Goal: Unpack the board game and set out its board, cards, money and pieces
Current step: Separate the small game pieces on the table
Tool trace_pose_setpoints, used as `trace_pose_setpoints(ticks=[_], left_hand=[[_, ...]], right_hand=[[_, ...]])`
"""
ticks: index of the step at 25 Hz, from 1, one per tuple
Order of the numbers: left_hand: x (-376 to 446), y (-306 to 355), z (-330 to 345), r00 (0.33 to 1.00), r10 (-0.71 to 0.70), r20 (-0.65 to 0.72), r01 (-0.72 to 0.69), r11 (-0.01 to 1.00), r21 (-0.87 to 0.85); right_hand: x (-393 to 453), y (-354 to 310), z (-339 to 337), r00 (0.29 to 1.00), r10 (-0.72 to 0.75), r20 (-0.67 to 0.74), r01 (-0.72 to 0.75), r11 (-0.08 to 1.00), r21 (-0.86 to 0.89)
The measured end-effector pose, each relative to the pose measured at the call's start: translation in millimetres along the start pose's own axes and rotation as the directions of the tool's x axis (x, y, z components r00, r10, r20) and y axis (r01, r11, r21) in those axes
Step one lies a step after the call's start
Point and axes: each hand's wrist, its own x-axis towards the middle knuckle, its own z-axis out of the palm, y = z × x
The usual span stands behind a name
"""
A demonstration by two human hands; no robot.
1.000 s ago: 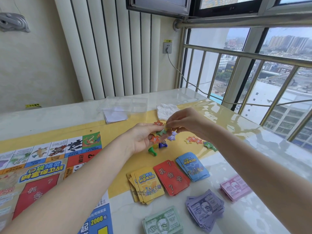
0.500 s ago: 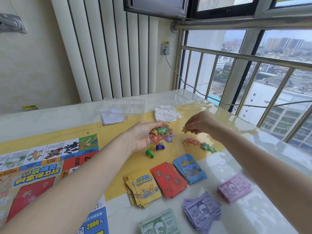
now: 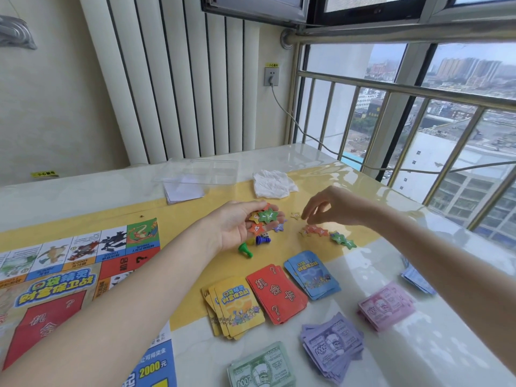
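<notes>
Right hand [image 3: 332, 208] has moved off left hand [image 3: 240, 223], now apart, fingers loosely spread, holding nothing, above orange star tokens [image 3: 315, 230]. Left hand cups star tokens [image 3: 264, 217] at table [image 3: 418, 358] centre. Green tokens [image 3: 342, 240] at 3 o'clock. Advice: pick one colour, place on matching pile, keep palm level.

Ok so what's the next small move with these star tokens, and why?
Probably the right hand picks the green star token off the left hand and lays it with the green stars on the table: the right hand's fingers hold nothing, and the colours there lie grouped.
</notes>
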Motion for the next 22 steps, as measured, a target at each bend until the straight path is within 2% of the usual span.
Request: trace_pose_setpoints(ticks=[2, 6, 15, 22], left_hand=[[0, -2, 5, 1.0, 0.002, 0.019, -0.002, 1.0, 0.01], [-3, -3, 7, 1.0, 0.01, 0.023, -0.011, 1.0, 0.028], [-3, -6, 10, 1.0, -0.002, 0.018, 0.002, 1.0, 0.009], [-1, -6, 11, 1.0, -0.005, 0.027, 0.005, 1.0, 0.005]], right_hand=[[-4, 8, 8, 1.0, 0.003, 0.029, -0.003, 1.0, -0.003], [-8, 23, 13, 0.999, 0.038, -0.03, -0.036, 0.997, 0.069], [-6, 37, 11, 0.997, 0.048, -0.063, -0.049, 0.999, -0.012], [20, 40, 19, 0.965, 0.132, -0.225, -0.136, 0.991, 0.001]])
